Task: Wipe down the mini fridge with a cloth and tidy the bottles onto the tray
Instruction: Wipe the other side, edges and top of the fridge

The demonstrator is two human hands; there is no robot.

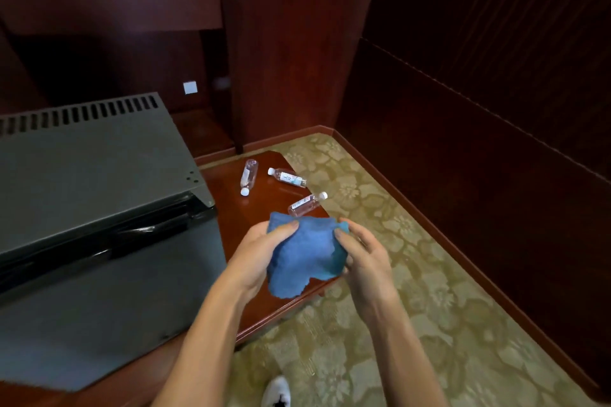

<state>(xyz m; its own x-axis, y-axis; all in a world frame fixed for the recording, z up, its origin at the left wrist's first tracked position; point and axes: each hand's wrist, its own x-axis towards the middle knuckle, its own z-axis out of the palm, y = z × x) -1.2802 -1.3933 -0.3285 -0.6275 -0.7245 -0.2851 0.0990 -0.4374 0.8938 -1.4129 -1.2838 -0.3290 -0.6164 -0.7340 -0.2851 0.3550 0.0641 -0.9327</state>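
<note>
Blue cloth (304,254) is bunched up and gripped from both sides, left hand (261,251) and right hand (363,258) with fingers curled round it, over the wooden tray (231,225). Three water bottles (248,176) are lying flat at 12 o'clock; mini fridge (92,208) is sat at 9 o'clock.

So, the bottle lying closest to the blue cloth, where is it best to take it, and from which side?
Probably around the middle of its body, coming from above. The nearest bottle lies on its side on the wooden tray, cap pointing right and away, so its round flank is exposed upward. Both hands, left and right, now hold the cloth; one must let go first.
</note>
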